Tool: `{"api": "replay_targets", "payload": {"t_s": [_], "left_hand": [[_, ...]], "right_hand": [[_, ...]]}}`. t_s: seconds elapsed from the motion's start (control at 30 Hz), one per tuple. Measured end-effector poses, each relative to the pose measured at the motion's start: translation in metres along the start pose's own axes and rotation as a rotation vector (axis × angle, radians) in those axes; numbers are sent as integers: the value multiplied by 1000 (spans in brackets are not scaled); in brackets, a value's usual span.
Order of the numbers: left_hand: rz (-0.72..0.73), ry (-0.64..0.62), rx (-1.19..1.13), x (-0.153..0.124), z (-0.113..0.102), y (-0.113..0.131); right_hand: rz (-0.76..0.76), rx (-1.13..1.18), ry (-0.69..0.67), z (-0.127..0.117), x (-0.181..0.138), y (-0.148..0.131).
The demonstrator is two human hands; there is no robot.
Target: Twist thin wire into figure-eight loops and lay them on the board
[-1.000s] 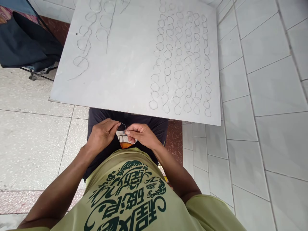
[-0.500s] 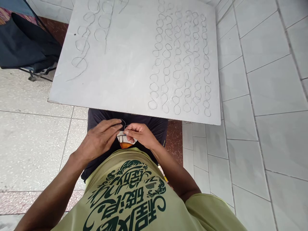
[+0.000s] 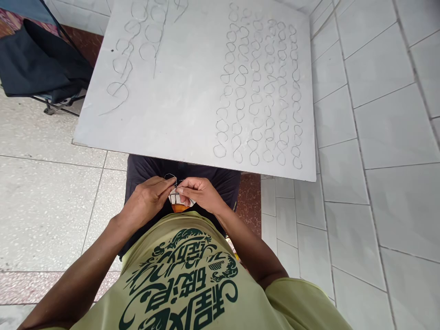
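Head view: my left hand [image 3: 147, 200] and right hand [image 3: 199, 192] meet fingertip to fingertip over my lap, below the near edge of the worktop [image 3: 185, 101]. Both are closed in a pinch on a thin wire piece [image 3: 171, 177], which arches just above my fingertips. Rows of bent wire loops [image 3: 261, 91] lie on the worktop beyond my right hand.

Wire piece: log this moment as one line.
left hand pinches wire piece | right hand pinches it | bent wires on board
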State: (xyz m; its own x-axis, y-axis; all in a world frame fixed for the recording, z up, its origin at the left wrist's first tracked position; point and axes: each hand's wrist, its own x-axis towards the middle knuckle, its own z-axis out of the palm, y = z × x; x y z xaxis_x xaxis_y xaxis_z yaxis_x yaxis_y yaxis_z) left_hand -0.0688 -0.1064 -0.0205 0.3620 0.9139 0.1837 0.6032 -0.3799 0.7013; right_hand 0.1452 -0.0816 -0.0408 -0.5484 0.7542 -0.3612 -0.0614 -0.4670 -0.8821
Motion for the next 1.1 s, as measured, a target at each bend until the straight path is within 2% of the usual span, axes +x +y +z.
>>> {"api": "replay_targets", "payload": {"t_s": [0.13,0.27,0.4,0.57,0.8,1.1], "left_hand": [[-28,18,36,1,1,4],[-10,13,115,2,-1,5],[44,-19,164,4,-3,5],[79,-62,196,6,-5,4],[79,-91,191,5,0,0],[-46,29,237,0,22,3]], "right_hand": [[-37,-183,81,2,-1,1],[-253,-564,173,-1,-6,3],[-419,-869,128,-9,-11,3],[-510,-1107,99,-17,-10,-1],[-512,-1139,78,-22,-4,0],[-481,-1063,75,-23,1,10]]}}
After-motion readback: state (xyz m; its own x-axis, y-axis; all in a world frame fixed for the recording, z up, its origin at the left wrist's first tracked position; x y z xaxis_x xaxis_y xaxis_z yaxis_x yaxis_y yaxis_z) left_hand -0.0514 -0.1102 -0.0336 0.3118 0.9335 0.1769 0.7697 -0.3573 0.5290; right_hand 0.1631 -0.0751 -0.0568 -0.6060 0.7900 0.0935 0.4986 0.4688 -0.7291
